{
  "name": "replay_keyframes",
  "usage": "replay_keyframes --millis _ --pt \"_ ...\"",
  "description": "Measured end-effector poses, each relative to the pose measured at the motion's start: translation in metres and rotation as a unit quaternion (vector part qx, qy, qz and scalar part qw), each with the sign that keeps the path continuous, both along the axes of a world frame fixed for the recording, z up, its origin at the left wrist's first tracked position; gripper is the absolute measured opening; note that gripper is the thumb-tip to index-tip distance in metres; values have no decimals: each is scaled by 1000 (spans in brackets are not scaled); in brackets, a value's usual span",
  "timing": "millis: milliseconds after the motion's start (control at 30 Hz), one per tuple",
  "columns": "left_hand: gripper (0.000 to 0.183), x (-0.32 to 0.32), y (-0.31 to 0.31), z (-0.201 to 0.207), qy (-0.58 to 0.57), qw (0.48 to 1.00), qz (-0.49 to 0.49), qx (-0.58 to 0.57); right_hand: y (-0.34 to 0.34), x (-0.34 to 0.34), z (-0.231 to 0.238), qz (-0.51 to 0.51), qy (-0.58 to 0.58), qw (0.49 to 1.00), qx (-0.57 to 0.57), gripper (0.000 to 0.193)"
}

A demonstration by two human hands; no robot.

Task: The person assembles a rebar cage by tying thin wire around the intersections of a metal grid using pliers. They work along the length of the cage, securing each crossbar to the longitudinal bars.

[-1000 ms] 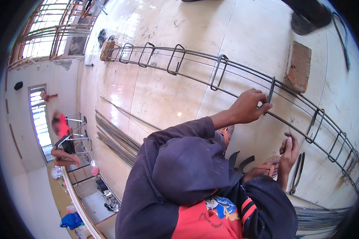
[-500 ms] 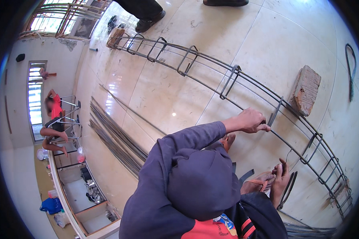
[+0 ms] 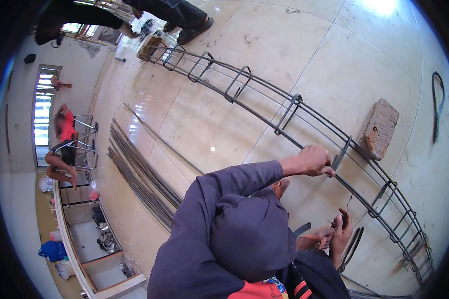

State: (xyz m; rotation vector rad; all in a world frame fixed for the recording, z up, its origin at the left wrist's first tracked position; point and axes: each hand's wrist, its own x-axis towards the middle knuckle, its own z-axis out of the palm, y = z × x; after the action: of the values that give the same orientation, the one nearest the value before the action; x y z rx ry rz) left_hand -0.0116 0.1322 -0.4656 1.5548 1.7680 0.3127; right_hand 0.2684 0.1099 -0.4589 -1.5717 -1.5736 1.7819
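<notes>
A long cage of thin steel rods and square stirrups (image 3: 294,102) arcs across the floor in front of me. My left hand (image 3: 312,161) is closed at the near rod, its fingers pinched beside a stirrup (image 3: 342,153). Below the cage, my right hand (image 3: 340,234) is raised with its fingertips together on a thin bent wire (image 3: 349,203), which reaches up toward the near rod. A dark, narrow looped thing (image 3: 353,248) lies beside the right hand; its kind is unclear. My sandalled foot (image 3: 319,239) shows behind that hand.
A brick (image 3: 379,128) stands against the cage's far side, and another brick (image 3: 149,49) is under its left end. Loose steel rods (image 3: 139,174) lie at left. A wire bundle (image 3: 437,107) is at far right. One person (image 3: 184,20) stands bent over; another (image 3: 67,137) sits.
The view has shifted slightly. At the upper left, the standing person now shows more, bent down with a hand low near the cage's end. My hands keep nearly the same places along the cage.
</notes>
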Motion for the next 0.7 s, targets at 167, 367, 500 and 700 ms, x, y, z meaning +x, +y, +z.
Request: replay_keyframes --millis 167,367,500,700 --pt "39 1 -4 -1 8 1000 6 2 0 -8 -1 1 9 1000 4 26" --pt "39 2 -6 -4 -17 1000 17 10 1 -16 1 14 3 1000 -9 26" --pt "40 2 -5 -1 -27 999 19 12 2 -18 2 9 1 1000 -22 24" --pt "47 1 -3 -1 -17 1000 21 0 5 -23 4 44 -82 995 41 23"
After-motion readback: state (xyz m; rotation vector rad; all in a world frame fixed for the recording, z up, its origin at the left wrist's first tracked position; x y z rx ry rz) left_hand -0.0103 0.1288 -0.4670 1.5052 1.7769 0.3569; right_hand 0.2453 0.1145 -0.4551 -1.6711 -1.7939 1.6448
